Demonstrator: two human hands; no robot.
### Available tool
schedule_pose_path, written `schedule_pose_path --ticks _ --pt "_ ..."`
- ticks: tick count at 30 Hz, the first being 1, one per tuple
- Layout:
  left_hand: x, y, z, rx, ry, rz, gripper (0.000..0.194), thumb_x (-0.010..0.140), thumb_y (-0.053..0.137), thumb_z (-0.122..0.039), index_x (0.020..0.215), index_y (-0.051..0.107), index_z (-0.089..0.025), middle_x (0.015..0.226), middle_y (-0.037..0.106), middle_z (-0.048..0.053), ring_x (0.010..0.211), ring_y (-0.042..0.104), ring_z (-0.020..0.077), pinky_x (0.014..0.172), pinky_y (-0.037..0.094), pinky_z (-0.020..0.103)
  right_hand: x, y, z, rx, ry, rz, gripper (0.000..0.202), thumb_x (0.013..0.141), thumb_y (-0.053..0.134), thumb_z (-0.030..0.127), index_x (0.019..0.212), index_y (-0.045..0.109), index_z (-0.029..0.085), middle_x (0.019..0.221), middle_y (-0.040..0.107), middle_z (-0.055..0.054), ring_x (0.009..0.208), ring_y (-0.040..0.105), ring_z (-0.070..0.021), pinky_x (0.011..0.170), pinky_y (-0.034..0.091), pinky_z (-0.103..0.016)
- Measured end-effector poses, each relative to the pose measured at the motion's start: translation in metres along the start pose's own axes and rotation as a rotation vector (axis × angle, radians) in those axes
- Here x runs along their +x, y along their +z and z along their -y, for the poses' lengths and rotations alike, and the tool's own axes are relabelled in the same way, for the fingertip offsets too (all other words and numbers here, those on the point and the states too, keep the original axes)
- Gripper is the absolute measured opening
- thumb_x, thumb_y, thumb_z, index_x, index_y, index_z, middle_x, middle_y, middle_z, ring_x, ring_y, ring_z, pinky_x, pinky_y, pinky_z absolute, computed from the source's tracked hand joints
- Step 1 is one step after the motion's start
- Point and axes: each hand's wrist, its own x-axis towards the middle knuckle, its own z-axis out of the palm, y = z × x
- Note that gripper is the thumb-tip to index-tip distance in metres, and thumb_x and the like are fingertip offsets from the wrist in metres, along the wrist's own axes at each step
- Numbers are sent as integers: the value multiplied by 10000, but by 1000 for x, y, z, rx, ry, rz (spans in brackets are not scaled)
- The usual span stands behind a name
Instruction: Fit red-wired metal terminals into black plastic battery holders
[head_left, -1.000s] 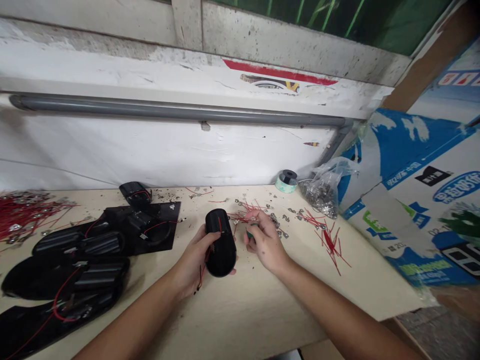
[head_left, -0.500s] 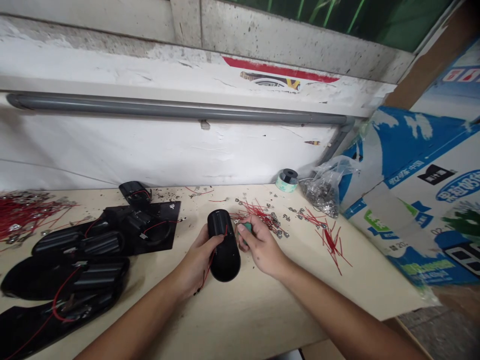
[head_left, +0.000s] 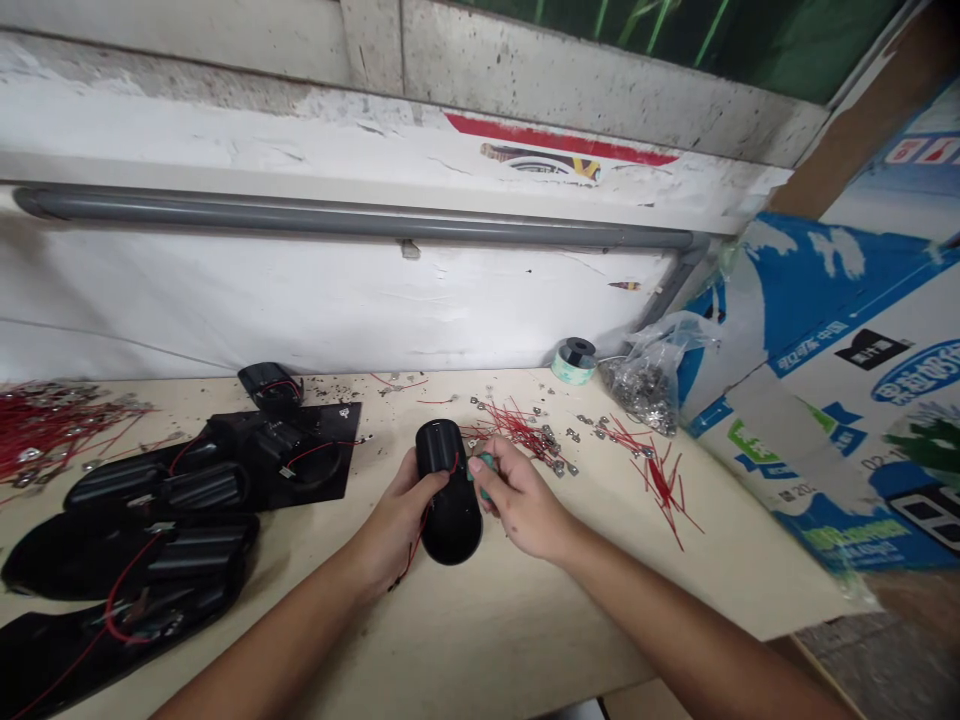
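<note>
A black oval plastic housing is held in my left hand, whose thumb presses over its left edge near the middle. A ribbed compartment forms the far end of the housing, and a red wire shows there. More red wire hangs below my left hand. The fingers of my right hand are closed around a small green object at the housing's right side. Most of that object is covered, so its kind is unclear, and I cannot tell whether it touches the housing.
Red wires with metal tabs lie beyond my hands, and a bigger pile is far left. Several black housings crowd the left side. A tape roll and a plastic bag of metal pieces stand at the back right.
My right hand has turned slightly, and the green object has shifted a little left and down, closer to the housing. My left hand and the housing have barely moved.
</note>
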Motion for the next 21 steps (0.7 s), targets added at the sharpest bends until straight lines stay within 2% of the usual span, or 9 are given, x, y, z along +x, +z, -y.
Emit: schedule_pose_path --ticks 6,12,17,21 --pt "2 -3 3 31 10 -8 392 789 702 -301 1145 576 -192 906 645 24 735 604 173 697 533 322 5 -3 -5 -82 -4 -16 415 965 519 530 724 411 211 589 361 64 501 333 -103 482 269 -248" --pt "0 -3 4 43 7 31 419 792 709 -323 1166 576 -188 929 639 34 764 599 184 676 530 318 6 0 -5 -200 -135 2 456 981 495 496 657 359 204 655 322 35 617 321 -128 588 284 -275" --pt "1 -3 5 41 19 37 416 785 722 -318 1159 588 -192 949 643 38 804 605 196 693 535 325 7 1 -4 -257 -128 -1 444 978 491 478 655 350 208 660 316 34 620 312 -131 587 275 -278" --pt "0 -3 5 23 26 48 438 773 737 -307 1171 594 -194 928 648 39 832 613 211 717 540 341 7 5 -7 -200 -102 12 428 983 483 463 663 362 206 636 327 43 588 311 -121 547 260 -266"
